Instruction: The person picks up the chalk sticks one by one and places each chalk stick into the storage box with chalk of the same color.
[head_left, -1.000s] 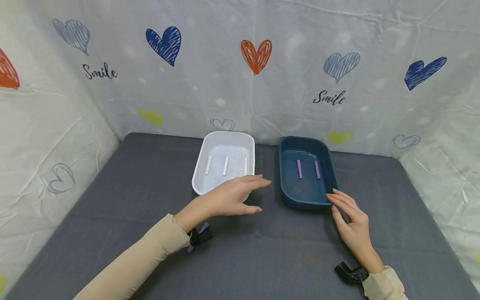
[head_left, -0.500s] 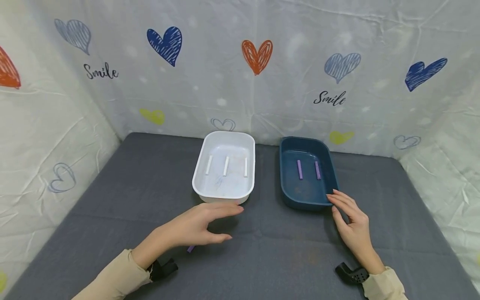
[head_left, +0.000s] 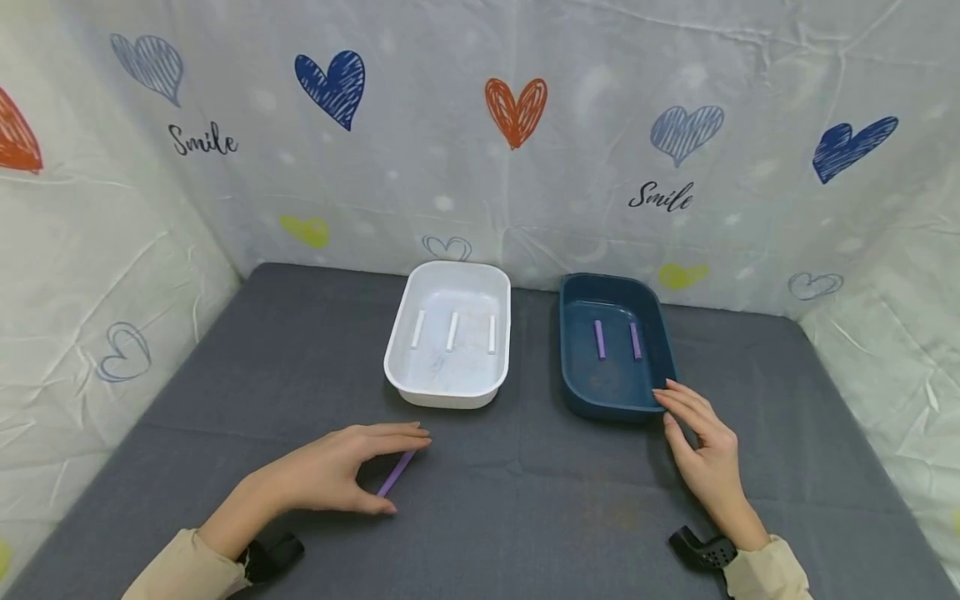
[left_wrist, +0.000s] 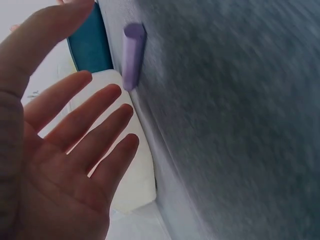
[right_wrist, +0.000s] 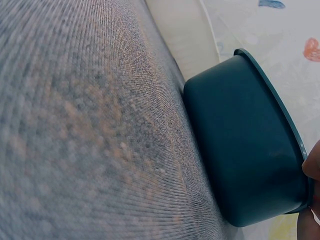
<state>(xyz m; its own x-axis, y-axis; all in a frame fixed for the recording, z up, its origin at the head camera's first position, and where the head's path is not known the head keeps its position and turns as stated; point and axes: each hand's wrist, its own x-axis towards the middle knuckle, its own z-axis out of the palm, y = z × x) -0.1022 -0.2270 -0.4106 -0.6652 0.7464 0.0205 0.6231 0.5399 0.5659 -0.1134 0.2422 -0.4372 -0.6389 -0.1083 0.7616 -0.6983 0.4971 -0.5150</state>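
My left hand is over the cloth at front left, thumb and fingers spread apart. Between their tips a purple chalk stick lies slanted on the cloth. In the left wrist view this chalk sits beyond the fingertips, not gripped. At the near right corner of a dark blue tub, my right hand holds the rim, fingertips over it and thumb against the outside. Two purple chalk sticks lie inside that tub. A white tub to its left has three white chalk sticks in it.
Grey cloth covers the table. Behind it hangs a pale curtain printed with hearts and "Smile". The tubs stand near the far edge, with a narrow gap between them. A black strap is on each wrist.
My left hand has moved from beside the white tub back toward the front left, down to the loose purple chalk. My right hand and both tubs have stayed in place.
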